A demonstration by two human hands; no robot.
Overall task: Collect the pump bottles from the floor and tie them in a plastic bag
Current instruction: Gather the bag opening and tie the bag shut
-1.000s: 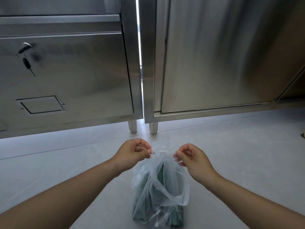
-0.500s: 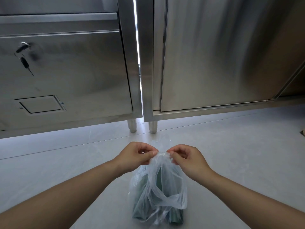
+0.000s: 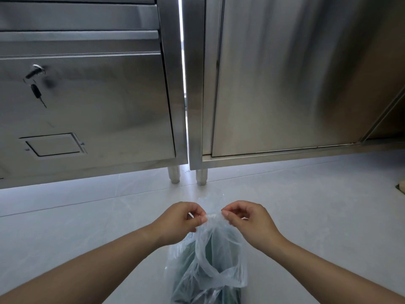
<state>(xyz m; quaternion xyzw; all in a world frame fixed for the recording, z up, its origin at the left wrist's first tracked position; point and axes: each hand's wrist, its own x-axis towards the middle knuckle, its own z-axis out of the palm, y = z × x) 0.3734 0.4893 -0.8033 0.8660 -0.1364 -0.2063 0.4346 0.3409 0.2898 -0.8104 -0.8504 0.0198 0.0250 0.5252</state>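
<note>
Pinching the gathered top of the plastic bag (image 3: 219, 255), my left hand (image 3: 179, 220) and right hand (image 3: 247, 222) each have thumb and curled fingers (image 3: 197, 219) closed on the film, close together above the bag's body. Inside the bag, which stands on the floor (image 3: 87, 227) in front of the steel cabinet (image 3: 98, 106), dark green pump bottles (image 3: 186, 262) show dimly.

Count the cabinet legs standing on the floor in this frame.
2. The left cabinet's leg stands at its right corner. The right cabinet's leg stands at its left corner, just across the bright gap. Further legs may be hidden or out of view.
</note>
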